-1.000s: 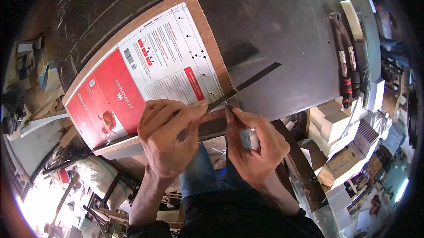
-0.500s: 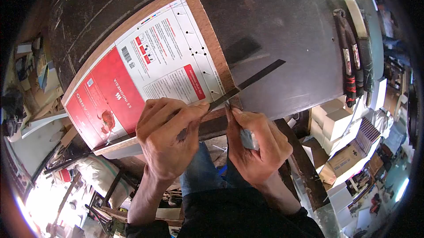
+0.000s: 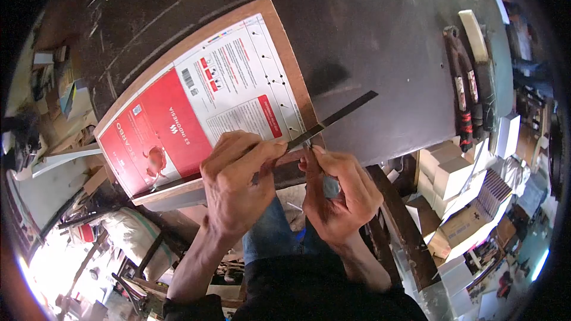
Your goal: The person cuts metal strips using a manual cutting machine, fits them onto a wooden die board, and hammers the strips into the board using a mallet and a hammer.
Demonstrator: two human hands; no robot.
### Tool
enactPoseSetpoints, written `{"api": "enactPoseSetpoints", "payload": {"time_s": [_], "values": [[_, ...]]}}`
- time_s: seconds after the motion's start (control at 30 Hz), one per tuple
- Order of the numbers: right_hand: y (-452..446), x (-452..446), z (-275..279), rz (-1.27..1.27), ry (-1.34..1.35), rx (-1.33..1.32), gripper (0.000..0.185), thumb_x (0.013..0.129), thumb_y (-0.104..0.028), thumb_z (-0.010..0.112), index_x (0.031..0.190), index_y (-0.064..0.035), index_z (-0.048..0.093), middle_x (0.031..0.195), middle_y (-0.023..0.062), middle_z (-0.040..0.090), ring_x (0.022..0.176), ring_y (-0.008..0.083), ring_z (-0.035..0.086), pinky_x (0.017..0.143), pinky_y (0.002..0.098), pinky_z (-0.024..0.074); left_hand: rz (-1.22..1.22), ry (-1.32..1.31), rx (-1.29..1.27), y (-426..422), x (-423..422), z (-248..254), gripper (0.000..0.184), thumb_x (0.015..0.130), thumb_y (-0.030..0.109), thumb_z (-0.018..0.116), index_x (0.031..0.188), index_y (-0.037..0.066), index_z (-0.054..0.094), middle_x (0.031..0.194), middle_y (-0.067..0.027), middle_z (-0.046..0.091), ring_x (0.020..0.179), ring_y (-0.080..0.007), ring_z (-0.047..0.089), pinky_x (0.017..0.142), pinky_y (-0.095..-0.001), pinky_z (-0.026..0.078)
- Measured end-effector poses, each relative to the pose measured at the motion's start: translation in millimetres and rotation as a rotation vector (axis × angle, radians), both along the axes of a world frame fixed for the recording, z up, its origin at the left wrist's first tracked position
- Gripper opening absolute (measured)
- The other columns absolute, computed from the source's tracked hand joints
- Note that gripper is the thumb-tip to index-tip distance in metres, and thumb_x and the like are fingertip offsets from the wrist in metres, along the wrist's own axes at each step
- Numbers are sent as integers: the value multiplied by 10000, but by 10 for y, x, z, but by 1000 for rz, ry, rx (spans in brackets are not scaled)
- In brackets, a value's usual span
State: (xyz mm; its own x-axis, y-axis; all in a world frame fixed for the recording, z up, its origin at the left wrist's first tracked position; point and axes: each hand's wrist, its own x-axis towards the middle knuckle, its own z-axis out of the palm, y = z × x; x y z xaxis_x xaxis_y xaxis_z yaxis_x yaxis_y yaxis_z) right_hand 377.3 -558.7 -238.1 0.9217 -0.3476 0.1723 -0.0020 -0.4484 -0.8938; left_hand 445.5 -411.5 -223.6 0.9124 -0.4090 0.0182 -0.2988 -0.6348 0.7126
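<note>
A dark, narrow strip (image 3: 348, 110) slants across the near right corner of a wooden board (image 3: 285, 53). My left hand (image 3: 241, 175) pinches the strip's lower end between thumb and fingertips. Just right of it, my right hand (image 3: 342, 187) is closed beneath the strip, thumb and index finger together on a small thin item at the board's corner, too small to make out. A red and white printed sheet (image 3: 172, 121) lies on the board, with several black marks along its right side.
The board rests on a dark tabletop (image 3: 380, 41). Pliers-like tools with red wrapping (image 3: 461, 83) lie at the right, beside a pale block (image 3: 473, 35). Cardboard boxes (image 3: 446, 172) stand below the table's right edge. A white sack (image 3: 134, 237) is at lower left.
The board and sheet appear slightly lower and further right in view. My left hand has shifted a little right, and my right hand slightly left. Both keep their closed grips near the strip.
</note>
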Motion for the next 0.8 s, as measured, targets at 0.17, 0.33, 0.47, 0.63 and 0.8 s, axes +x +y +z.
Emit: {"api": "enactPoseSetpoints", "payload": {"time_s": [0.17,0.33,0.47,0.63,0.8], "values": [[-234,-101,205,40,-46,49,361,763,45,751,1118,35,682,1049,207,723,899,277,735,708,343,592,4,6,16,11,-7,18,302,671,-124,721,937,19,731,847,-98,688,835,-263,668,740,-376,526],[-817,54,301,-62,293,-415,457,778,-157,871,1151,3,661,1076,161,692,1006,273,679,808,437,567,-3,-27,56,84,-36,149,284,758,64,786,1030,27,713,992,-92,687,994,-266,635,888,-402,525],[-1239,478,342,181,35,-584,679,709,-166,887,1318,-73,601,1285,120,623,1186,240,583,896,403,514,184,-21,178,588,-196,283,303,755,113,805,1035,51,705,1131,-76,659,1069,-255,618,937,-407,499],[-1426,1038,3,709,-4,-207,329,688,54,816,986,-44,720,1065,91,719,990,245,677,822,352,538,79,-187,224,1081,-246,6,238,747,61,789,967,66,697,1027,-55,690,982,-263,645,906,-400,492],[-1398,1151,254,802,37,-224,238,665,138,776,837,-1,689,858,70,735,830,231,689,732,335,545,19,-271,233,1057,-287,-32,130,832,38,712,942,58,645,911,-63,702,895,-264,658,850,-405,492]]}}
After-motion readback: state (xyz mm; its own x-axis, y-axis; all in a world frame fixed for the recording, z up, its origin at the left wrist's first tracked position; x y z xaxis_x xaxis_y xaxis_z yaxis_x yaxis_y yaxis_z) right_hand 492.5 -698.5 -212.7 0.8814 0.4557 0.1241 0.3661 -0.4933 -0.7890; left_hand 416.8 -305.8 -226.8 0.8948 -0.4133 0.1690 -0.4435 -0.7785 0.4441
